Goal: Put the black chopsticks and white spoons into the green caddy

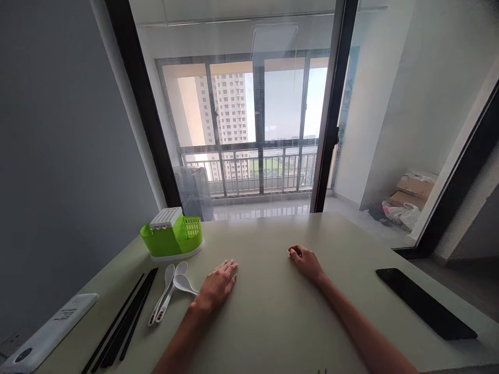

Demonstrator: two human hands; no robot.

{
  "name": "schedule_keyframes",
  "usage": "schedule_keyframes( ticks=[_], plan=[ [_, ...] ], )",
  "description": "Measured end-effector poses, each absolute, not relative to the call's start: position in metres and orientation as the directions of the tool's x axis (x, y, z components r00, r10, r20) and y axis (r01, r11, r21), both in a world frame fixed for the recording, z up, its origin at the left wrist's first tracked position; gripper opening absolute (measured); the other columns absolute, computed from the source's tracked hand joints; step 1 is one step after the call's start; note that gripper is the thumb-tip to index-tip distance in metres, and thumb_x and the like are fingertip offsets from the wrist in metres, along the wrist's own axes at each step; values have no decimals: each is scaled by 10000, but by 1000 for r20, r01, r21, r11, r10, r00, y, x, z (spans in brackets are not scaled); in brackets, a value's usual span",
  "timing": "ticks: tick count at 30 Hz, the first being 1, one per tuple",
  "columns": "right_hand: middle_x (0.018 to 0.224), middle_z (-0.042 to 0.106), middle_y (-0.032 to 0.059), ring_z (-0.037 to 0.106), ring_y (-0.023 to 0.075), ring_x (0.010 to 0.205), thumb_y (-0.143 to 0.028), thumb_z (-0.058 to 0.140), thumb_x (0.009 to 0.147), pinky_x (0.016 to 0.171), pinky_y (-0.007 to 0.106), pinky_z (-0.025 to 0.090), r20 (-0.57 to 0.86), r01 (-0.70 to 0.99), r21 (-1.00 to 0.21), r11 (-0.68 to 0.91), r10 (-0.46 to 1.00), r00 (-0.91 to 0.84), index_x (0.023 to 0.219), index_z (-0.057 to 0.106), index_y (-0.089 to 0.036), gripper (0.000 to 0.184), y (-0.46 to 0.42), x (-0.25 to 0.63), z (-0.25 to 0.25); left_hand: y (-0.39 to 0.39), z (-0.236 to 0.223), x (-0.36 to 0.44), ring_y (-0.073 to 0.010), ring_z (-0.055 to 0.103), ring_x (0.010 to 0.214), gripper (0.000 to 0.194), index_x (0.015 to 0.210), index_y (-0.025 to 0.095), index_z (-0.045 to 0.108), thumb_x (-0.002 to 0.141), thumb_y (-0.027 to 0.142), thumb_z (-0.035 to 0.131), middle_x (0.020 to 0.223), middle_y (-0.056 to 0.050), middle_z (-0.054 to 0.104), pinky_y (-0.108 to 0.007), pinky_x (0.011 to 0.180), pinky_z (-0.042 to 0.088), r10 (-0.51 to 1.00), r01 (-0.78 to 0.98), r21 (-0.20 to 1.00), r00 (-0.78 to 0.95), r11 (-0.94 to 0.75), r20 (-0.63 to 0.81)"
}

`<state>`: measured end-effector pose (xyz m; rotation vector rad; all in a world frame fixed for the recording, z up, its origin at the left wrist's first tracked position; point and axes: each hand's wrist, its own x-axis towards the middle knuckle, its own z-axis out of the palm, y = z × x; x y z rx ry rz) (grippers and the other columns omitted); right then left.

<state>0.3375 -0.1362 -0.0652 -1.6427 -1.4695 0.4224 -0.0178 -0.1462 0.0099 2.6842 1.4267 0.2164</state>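
White spoons (pixel 169 275): snag hazard

They lie on the table (pixel 265 327), one handle reaching the left wrist; wrist movement could scatter them. Left hand (pixel 218 281): flat. Right hand (pixel 307 262): well apart, curled, contents indeterminable.

Cut off at the edges, covered, or too small to read.
The bottom edge crops both forearms, the black chopsticks (pixel 128 317) and the white elongated case (pixel 54 332), whose printing is illegible. The left hand (pixel 216 283) and wrist hide the end of one white soup spoon's (pixel 181 282) handle. The curled right hand (pixel 307 261) conceals its palm. Small dark marks (pixel 322 371) at the bottom edge are unidentifiable.
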Motion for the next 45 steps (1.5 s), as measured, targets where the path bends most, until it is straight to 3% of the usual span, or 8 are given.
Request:
schedule_keyframes(
  ticks=[5, 12, 37, 45],
  plan=[
    [921, 769, 39, 694, 201, 825, -440, 431, 902, 760, 284, 477, 286, 629, -774, 74, 927, 242, 980, 726, -230, 371, -136, 338, -65, -147, 13, -17, -253, 390, 1481, 510, 1442, 138, 543, 1000, 344, 395, 1570, -117, 465, -403, 1219, 339, 829, 814, 160, 555, -558, 63],
    [929, 770, 42, 698, 200, 833, -437, 431, 892, 790, 285, 481, 291, 631, -772, 77, 925, 244, 971, 728, -227, 372, -134, 339, -68, -145, 11, -18, -238, 405, 1474, 474, 1419, 194, 559, 1000, 354, 406, 1566, -97, 475, -403, 1205, 359, 832, 815, 169, 550, -554, 73],
    [934, 767, 46, 690, 207, 837, -443, 427, 899, 776, 292, 468, 284, 637, -767, 73, 929, 236, 973, 720, -227, 372, -138, 338, -65, -144, 7, -19, -238, 399, 1476, 494, 1439, 176, 548, 1007, 364, 400, 1575, -98, 463, -399, 1217, 335, 829, 813, 165, 556, -559, 68],
    [925, 767, 47, 693, 207, 833, -437, 437, 893, 774, 288, 475, 282, 639, -766, 68, 929, 240, 978, 730, -223, 373, -138, 338, -65, -143, 5, -20, -227, 405, 1473, 468, 1421, 224, 559, 1001, 377, 418, 1569, -72, 476, -398, 1215, 339, 828, 806, 194, 553, -559, 88]
  ],
)
